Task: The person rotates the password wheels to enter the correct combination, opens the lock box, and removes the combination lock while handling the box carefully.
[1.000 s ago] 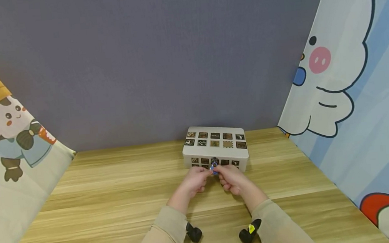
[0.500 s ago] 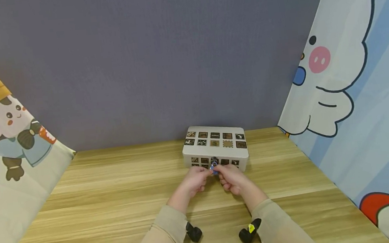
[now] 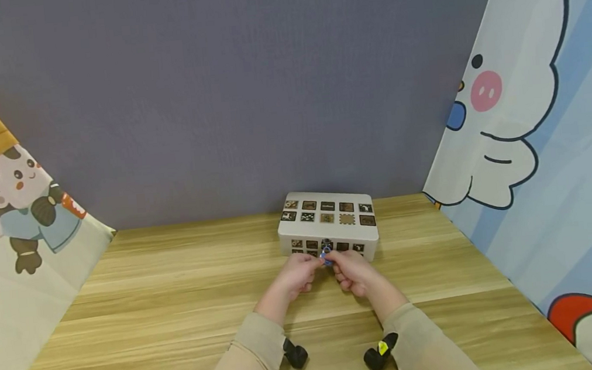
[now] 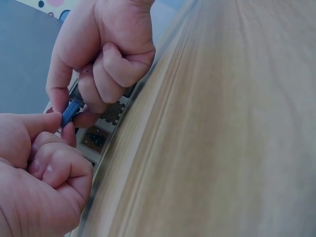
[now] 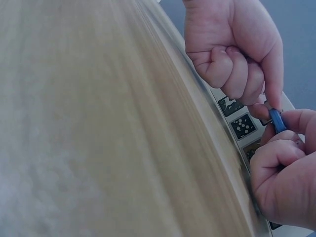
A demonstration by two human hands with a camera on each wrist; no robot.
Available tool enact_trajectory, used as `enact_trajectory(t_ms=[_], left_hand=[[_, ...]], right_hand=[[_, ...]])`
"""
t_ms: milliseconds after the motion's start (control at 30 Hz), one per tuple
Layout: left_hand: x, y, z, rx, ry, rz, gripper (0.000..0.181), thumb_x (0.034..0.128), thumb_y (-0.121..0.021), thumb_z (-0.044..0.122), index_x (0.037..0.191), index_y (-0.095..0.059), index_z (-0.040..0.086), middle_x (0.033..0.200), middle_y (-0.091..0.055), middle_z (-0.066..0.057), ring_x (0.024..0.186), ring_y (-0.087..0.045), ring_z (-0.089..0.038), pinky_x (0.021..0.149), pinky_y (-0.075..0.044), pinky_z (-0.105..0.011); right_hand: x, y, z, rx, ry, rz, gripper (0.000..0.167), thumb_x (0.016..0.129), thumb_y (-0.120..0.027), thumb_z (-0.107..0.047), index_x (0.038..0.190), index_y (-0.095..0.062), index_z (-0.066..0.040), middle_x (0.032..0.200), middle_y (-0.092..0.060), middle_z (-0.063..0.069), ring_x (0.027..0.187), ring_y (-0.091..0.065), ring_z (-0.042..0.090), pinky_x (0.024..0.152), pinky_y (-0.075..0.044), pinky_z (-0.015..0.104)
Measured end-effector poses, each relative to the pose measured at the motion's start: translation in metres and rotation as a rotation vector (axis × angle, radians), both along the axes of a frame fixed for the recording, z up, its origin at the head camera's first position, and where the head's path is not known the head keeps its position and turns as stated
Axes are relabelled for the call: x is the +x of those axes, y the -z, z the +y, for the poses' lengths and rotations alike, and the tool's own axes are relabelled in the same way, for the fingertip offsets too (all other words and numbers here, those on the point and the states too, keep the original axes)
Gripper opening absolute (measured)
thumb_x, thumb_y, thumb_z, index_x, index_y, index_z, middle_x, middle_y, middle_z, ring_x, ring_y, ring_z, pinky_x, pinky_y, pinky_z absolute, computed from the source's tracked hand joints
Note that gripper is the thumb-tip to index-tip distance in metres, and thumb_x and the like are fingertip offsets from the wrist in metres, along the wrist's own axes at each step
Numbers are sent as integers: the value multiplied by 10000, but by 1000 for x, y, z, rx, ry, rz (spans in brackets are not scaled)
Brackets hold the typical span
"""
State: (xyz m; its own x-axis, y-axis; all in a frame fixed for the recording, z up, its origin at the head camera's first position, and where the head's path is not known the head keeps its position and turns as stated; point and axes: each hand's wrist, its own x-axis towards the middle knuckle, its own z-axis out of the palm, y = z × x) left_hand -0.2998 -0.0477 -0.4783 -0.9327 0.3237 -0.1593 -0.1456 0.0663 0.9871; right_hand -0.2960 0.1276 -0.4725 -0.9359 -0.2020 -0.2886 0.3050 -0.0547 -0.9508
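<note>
- Two beige sleeves (image 3: 255, 353) come in from the near edge of the desk (image 3: 178, 289), with a wedge of wood grain between the forearms; a black wrist device (image 3: 296, 356) sits at the inner side of each cuff.
- Left hand (image 3: 299, 273): thumb and index finger pinch a small blue lock-like piece (image 3: 326, 257), the other fingers curled into the palm.
- Right hand (image 3: 355, 271): its thumb and index finger pinch the same piece from the opposite side, other fingers likewise curled.
- The blue piece is at the middle of the box's front face, just below a metal clasp (image 3: 326, 243).
- The white patterned box (image 3: 327, 223), lid down, stands slightly turned near the desk's far edge; more wood shows to its left than to its right.
- Printed cloths (image 3: 32, 308) border both sides; a grey panel (image 3: 246, 95) rises behind.
</note>
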Motion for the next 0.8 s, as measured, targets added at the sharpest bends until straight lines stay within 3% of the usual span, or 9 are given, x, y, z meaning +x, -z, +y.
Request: enact_trajectory(t_ms=[300,533,800], left_hand=[[-1,0,0,17,4,-1,307,1005,-609,174,1106,-634,-115,552,-342,73,449,-295,-63,405,-288,-199],[-2,0,0,21,-1,-7,308,1000,-613,168,1113,-632,-117,558,-348,75,449,-294,-58,402,-288,-195],[-2,0,0,8,2,-8,300,995,-623,175,1115,-642,-100,567,-365,75,451,-307,-58,405,-295,-192]], right_hand=[[-4,0,7,-78,44,-55,229,965,-626,-262,819,-624,-85,549,-337,-80,435,-249,34,379,-197,177],[-5,-4,16,-102,19,-84,249,990,-595,-287,985,-668,-49,546,-321,-105,433,-244,23,384,-186,170],[-6,-4,21,-102,19,-88,271,967,-635,-290,1024,-682,-29,560,-331,-110,441,-256,21,391,-192,159]])
